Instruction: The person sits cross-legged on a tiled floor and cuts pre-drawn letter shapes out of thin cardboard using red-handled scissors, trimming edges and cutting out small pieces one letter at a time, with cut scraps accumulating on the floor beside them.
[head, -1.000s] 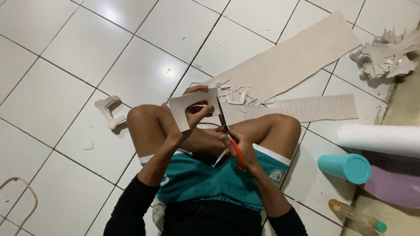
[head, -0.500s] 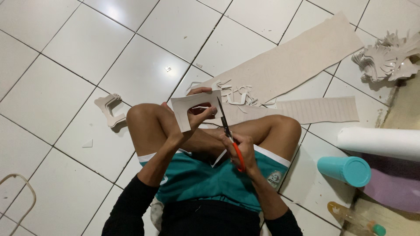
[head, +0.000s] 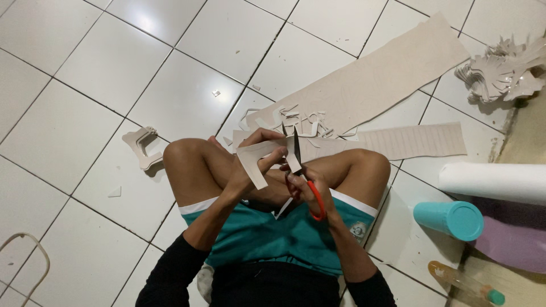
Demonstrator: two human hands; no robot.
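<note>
I sit cross-legged on a white tiled floor. My left hand (head: pixel 263 152) grips a pale cardboard cut-out (head: pixel 256 160) above my knees. My right hand (head: pixel 311 192) holds red-handled scissors (head: pixel 304 182), whose dark blades point up and away from me, biting into the right edge of the cut-out. Small cardboard offcuts (head: pixel 296 120) lie on the floor just beyond my shins.
A long cardboard strip (head: pixel 375 79) and a lined sheet (head: pixel 415 141) lie ahead. A stack of cut shapes (head: pixel 145 149) sits to my left, a heap of scraps (head: pixel 503 71) far right. A white roll (head: pixel 495 182), teal cylinder (head: pixel 449 219) and bottle (head: pixel 463 284) lie at right.
The cut-out has turned in my left hand, and the scissors have moved slightly further along its edge. My legs and the things on the floor stay put.
</note>
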